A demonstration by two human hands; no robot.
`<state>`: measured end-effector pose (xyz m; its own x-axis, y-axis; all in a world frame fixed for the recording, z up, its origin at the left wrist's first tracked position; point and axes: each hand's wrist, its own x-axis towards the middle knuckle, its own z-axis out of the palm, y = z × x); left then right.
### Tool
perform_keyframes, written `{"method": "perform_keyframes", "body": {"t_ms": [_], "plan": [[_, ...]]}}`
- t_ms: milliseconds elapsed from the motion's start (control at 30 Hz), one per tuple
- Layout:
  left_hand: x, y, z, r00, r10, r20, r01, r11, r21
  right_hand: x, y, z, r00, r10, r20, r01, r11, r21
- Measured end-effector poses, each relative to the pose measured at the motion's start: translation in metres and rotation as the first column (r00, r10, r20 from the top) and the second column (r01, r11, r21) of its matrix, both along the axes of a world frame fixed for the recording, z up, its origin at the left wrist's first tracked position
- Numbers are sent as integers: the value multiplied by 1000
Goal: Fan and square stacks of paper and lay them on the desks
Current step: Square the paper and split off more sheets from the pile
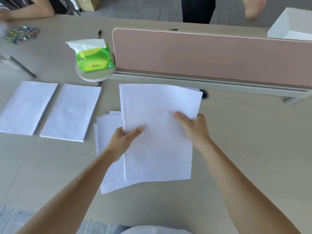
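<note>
Both of my hands hold one white stack of paper (157,132) above the beige desk (236,149). My left hand (125,139) grips its left edge with the thumb on top. My right hand (194,127) grips its right edge. The stack's far right corner curls a little. Under it, loose untidy sheets (108,149) lie spread on the desk, partly hidden. Two squared stacks lie flat side by side at the left: one (27,107) at the far left and one (70,112) beside it.
A green tissue pack (93,56) sits on a small round stand (94,75). A pink divider panel (202,56) crosses the desk behind the paper. Coloured clips (20,34) and a pen (99,33) lie far left. A white box (290,27) stands far right. Other people's arms reach in at the top.
</note>
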<state>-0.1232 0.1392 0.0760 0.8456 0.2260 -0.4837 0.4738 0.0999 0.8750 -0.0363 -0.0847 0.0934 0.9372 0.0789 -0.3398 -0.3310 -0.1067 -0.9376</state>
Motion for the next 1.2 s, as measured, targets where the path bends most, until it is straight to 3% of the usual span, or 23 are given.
{"method": "perform_keyframes", "body": {"t_ms": [133,267,433,533,667,800,1067,1200], "plan": [[-32,50,-63,930,252,-267,-147,922,358,3,76,-46,970,172,-170,-195,972,-129],[-51,77,-105,848,326,-417,-28,814,580,-23,126,-97,886,334,-322,-426,861,-278],[-58,78,-106,835,323,-446,25,787,617,-40,142,-119,903,318,-289,-427,748,-509],[-60,68,-96,845,314,-433,65,744,665,-41,141,-127,908,277,-315,-404,780,-478],[-55,61,-97,886,285,-366,15,771,636,-39,140,-131,908,266,-323,-396,796,-458],[-49,73,-99,823,338,-457,2,803,596,-35,139,-136,909,265,-323,-394,800,-452],[-56,77,-104,809,396,-434,-51,783,620,-37,146,-142,902,246,-356,-383,836,-394],[-53,70,-94,863,381,-331,-78,749,658,-38,147,-151,890,218,-399,-381,838,-391]]}}
